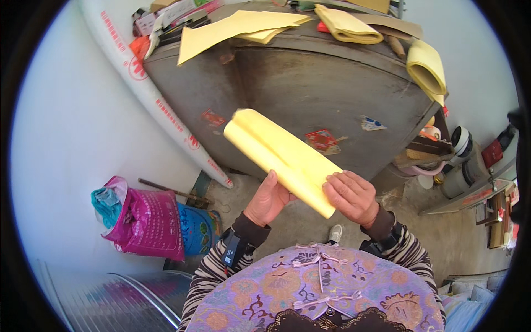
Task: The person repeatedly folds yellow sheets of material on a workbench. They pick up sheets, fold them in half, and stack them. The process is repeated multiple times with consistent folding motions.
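Note:
A rolled bundle of yellow paper (286, 157) is held slantwise in front of me, its far end pointing up and left. My left hand (269, 200) supports it from below, the thumb against its lower side and the other fingers hidden beneath it. My right hand (351, 197) grips the near right end, with fingers lying over the top. Beyond the roll stands a worn grey cabinet (290, 87). On its top lie loose yellow sheets (236, 31), a folded stack of yellow paper (348, 25) and a curled yellow stack (427, 68) that hangs over the right corner.
A long white wrapped roll (157, 97) leans at the left. Below it stand a magenta sack (153, 220) and a blue bucket (201, 228), with a stick (174, 191) behind. An open box (427, 151) and several containers are at the right. Corrugated sheet (124, 303) curves at lower left.

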`<state>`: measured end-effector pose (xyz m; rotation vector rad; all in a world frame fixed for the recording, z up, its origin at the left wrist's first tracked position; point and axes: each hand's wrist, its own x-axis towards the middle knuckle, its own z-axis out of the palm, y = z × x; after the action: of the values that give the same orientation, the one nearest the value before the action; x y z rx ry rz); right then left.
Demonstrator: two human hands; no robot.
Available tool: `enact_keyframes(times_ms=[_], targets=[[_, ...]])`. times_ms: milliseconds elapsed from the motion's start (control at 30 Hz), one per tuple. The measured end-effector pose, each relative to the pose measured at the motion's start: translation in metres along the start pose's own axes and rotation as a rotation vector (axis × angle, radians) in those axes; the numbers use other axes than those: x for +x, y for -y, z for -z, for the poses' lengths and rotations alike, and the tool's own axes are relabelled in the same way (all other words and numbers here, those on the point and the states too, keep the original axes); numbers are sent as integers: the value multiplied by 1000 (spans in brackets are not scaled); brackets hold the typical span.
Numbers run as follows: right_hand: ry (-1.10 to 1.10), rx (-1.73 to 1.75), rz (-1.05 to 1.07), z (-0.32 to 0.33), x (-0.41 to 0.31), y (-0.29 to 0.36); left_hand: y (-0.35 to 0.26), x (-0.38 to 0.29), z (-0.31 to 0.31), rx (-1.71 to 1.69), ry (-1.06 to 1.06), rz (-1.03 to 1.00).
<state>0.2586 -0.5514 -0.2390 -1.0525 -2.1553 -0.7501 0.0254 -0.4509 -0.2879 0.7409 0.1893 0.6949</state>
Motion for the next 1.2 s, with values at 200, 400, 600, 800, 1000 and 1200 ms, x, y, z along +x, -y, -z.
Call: enact_keyframes(times_ms=[200, 400, 600, 800, 1000, 1200], targets=[[88, 90, 73, -29, 27, 34, -20, -30, 0, -140, -383, -127], [399, 592, -25, -39, 42, 21, -34, -47, 16, -114, -421, -234], [387, 960, -334, -69, 71, 19, -44, -49, 19, 96, -504, -269], [347, 1069, -591, -106, 93, 31, -49, -46, 16, 333, -548, -243], [261, 1464, -871, -119, 103, -7, -66, -58, 30, 293, -549, -344], [476, 1831, -973, -105, 115, -42, -80, -78, 57, 106, -423, -321]])
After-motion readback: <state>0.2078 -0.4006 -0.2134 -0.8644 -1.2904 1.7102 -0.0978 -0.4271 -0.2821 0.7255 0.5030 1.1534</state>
